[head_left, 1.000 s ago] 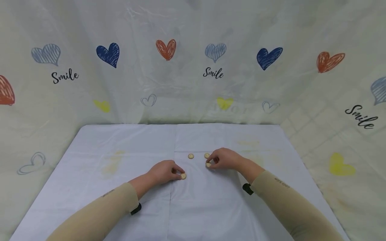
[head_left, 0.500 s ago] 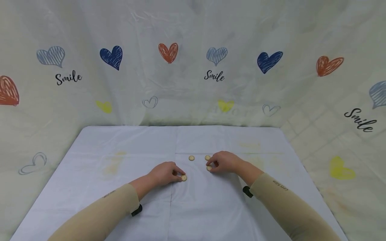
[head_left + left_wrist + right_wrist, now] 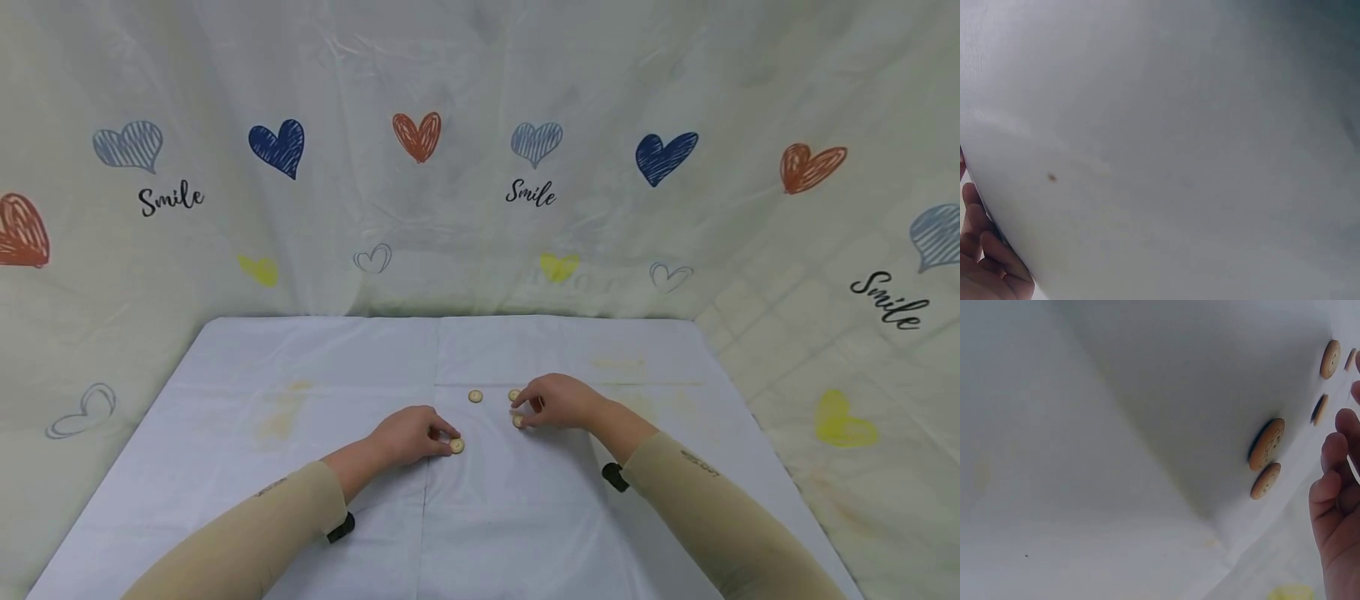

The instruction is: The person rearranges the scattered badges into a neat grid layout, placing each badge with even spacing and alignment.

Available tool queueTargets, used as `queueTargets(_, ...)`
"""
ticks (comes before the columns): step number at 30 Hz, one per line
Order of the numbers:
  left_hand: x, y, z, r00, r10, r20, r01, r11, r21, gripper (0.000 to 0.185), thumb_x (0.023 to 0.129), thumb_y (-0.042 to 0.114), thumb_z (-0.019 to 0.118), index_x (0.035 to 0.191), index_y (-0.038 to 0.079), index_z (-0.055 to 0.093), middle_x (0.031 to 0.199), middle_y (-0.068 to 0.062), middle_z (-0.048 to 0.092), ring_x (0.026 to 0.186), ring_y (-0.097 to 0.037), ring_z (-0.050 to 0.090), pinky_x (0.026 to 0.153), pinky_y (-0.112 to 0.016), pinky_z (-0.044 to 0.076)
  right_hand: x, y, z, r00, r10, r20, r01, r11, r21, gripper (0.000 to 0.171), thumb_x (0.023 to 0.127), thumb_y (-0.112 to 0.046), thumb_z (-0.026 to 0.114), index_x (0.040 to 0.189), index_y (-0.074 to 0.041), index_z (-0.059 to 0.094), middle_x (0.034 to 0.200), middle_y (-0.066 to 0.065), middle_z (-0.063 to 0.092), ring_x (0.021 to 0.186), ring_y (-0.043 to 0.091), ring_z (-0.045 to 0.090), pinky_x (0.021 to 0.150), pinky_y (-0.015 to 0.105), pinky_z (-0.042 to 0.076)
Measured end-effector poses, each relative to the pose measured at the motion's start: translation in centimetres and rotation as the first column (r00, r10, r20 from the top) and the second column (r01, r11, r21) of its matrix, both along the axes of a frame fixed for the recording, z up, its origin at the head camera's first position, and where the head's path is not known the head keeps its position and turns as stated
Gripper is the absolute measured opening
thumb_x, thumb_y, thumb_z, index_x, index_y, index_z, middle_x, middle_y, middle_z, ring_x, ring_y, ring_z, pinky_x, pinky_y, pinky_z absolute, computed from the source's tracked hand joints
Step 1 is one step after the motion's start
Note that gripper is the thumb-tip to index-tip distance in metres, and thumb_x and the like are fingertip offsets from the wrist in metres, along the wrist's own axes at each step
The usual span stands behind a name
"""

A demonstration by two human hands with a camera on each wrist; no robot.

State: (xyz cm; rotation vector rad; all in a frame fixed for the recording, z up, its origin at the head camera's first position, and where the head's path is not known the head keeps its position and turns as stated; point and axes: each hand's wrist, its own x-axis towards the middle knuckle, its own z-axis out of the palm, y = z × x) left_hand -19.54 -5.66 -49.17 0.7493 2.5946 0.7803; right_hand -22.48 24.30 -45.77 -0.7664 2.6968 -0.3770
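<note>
Several small round tan wooden buttons lie on a white cloth-covered table (image 3: 300,500). My left hand (image 3: 408,435) rests on the cloth with curled fingers, its thumb and forefinger pinching one button (image 3: 457,446) that lies flat. My right hand (image 3: 557,401) sits farther back and to the right, fingertips curled onto another button (image 3: 518,422). A third button (image 3: 514,395) lies just behind those fingertips, and a fourth button (image 3: 475,396) lies alone to its left. The right wrist view shows the buttons (image 3: 1267,444) beside curled fingers (image 3: 1334,506). Only cloth and fingertips (image 3: 985,256) show in the left wrist view.
A pale curtain (image 3: 480,167) printed with hearts and "Smile" hangs behind and along both sides of the table. Faint yellow stains (image 3: 281,412) mark the cloth at the left. Both forearms wear beige sleeves (image 3: 247,533).
Both hands stay on their buttons almost unmoved. The view has tilted slightly, so everything sits a little lower in the picture.
</note>
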Motion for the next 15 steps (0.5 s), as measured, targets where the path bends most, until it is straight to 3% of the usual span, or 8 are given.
queueTargets(15,0.5,0.4,0.0,1.000,0.017,-0.016,-0.018,1.000,-0.007,0.022,0.085,0.029,0.080,0.106,0.028,0.079,0.077,0.012,0.055,0.070,-0.007,0.049,0.066,-0.027,0.042,1.6,4.6,0.0,0.991,-0.128,0.024,0.130,0.986,-0.103,0.026,0.085,-0.030,0.079,0.110,-0.022,0.077,0.073,-0.010,0.057,0.070,0.009,0.052,0.068,0.030,0.045)
